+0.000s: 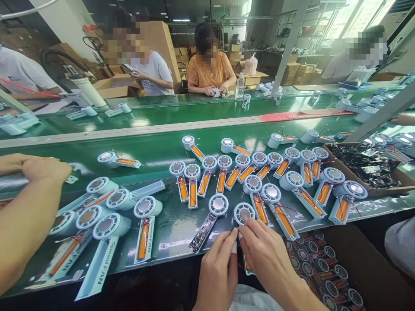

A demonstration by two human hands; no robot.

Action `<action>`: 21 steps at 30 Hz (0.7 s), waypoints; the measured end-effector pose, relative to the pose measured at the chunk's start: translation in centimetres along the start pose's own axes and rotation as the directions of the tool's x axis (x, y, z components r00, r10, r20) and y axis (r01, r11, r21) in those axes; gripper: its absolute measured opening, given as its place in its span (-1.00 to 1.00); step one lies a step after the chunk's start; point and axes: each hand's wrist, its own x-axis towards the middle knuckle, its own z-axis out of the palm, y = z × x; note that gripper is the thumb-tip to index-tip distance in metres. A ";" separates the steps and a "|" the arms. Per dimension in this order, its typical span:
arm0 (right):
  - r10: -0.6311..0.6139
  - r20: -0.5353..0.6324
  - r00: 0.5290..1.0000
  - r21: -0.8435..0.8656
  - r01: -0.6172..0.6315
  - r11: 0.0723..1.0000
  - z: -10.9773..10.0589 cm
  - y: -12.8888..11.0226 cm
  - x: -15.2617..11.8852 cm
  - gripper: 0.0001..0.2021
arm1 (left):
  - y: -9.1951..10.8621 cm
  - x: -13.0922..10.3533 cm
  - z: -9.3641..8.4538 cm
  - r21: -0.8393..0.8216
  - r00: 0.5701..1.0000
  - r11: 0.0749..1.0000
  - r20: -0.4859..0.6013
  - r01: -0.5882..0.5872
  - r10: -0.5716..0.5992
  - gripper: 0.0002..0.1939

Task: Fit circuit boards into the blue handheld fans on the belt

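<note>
Close to the table's front edge, my left hand [220,263] and my right hand [262,244] meet on one light-blue handheld fan [244,213]. Both hands have their fingers pinched at the neck of this fan, just below its round head. Part of its handle with an orange battery shows beneath my right hand. Left of it lies a fan [218,204] with a dark circuit board [204,231] along its handle. Behind my hands, several fans [224,162] with orange batteries and thin red wires lie in rows.
More fans [112,225] lie at the left, beside another person's arm [32,216]. A box of black parts [366,166] stands at the right. Below the table edge, a carton [359,259] holds several fans. Several people are across the green conveyor [145,149].
</note>
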 end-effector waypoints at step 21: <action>0.003 0.054 0.999 0.005 -0.003 1.000 -0.8 0.0 0.4 -0.76 | -0.1 0.0 0.1 0.030 0.998 0.999 -0.041 -0.036 0.037 -0.57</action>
